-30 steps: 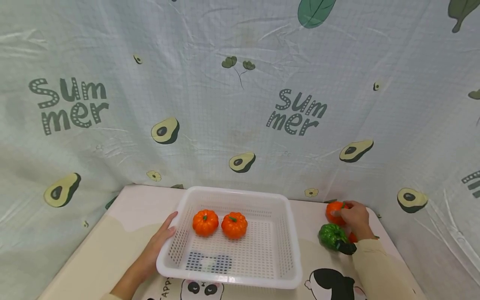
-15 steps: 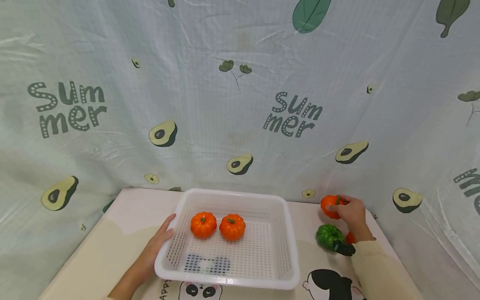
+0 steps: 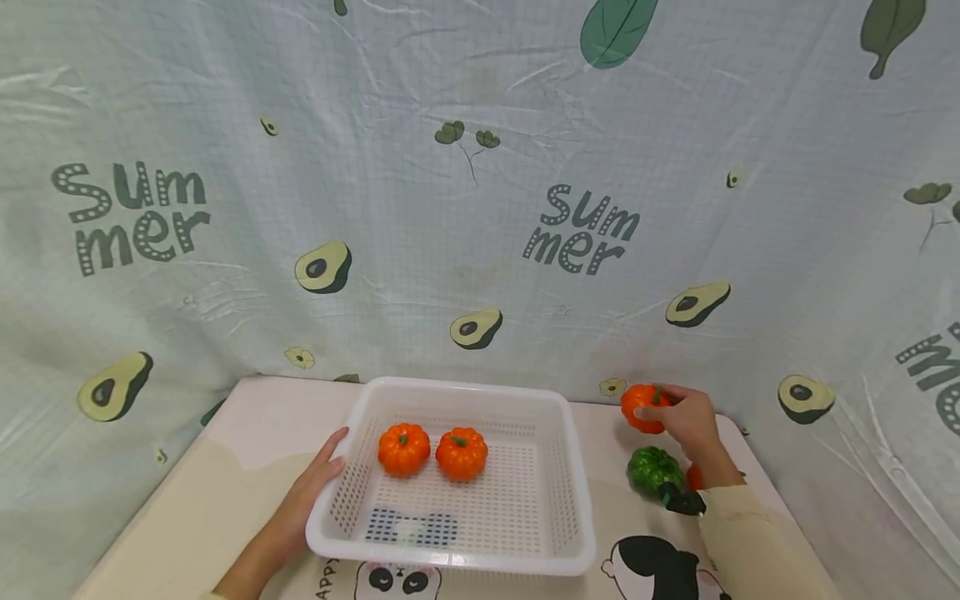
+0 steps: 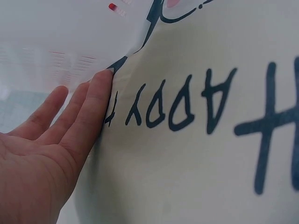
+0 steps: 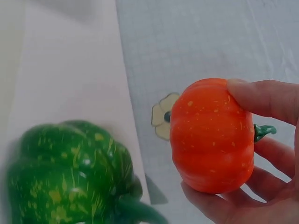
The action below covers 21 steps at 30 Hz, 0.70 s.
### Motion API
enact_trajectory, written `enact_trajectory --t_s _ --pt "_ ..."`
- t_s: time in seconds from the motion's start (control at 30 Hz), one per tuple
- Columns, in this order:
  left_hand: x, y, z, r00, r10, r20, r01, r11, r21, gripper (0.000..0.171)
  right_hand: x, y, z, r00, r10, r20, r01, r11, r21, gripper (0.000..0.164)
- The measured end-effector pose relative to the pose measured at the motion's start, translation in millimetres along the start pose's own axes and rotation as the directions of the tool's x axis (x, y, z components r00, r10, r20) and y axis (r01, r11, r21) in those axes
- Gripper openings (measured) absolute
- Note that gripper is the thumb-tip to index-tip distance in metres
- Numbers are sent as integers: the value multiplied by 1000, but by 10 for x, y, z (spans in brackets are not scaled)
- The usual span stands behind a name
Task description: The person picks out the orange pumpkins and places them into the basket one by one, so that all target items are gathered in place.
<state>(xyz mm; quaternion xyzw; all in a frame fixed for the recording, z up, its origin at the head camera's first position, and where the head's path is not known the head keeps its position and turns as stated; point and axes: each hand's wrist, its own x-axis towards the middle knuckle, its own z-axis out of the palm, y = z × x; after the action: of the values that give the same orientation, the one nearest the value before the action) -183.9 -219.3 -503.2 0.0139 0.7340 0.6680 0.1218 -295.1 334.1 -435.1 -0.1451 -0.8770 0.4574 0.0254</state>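
Observation:
My right hand grips a small orange pumpkin with a green stem, thumb on one side and fingers round the other, held above the table's back right. Just below it a speckled green pumpkin with a thick stem sits on the table. Part of a red-orange thing shows behind my wrist, mostly hidden. My left hand rests with extended fingers against the left side of a white plastic basket. In the left wrist view its fingertips touch the basket wall. Two orange pumpkins sit inside the basket.
A tablecloth with printed cartoon figures and lettering covers the table. Behind it hangs a pale curtain with avocado and "summer" prints, close along the back edge. A dark band is on the right wrist beside the green pumpkin.
My right hand has lifted the orange pumpkin off the table and carried it left. The left hand stays at the basket. The head view has shifted slightly.

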Motion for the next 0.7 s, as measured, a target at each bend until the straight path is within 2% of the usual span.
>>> enact_trajectory --t_s 0.23,0.7 --pt "8 5 3 1000 -3 -1 3 1000 -20 62 -89 -103 26 997 -67 42 66 998 13 69" --pt "2 22 -2 1000 -16 0 16 1000 -24 63 -187 -181 122 986 -148 82 145 988 50 62"
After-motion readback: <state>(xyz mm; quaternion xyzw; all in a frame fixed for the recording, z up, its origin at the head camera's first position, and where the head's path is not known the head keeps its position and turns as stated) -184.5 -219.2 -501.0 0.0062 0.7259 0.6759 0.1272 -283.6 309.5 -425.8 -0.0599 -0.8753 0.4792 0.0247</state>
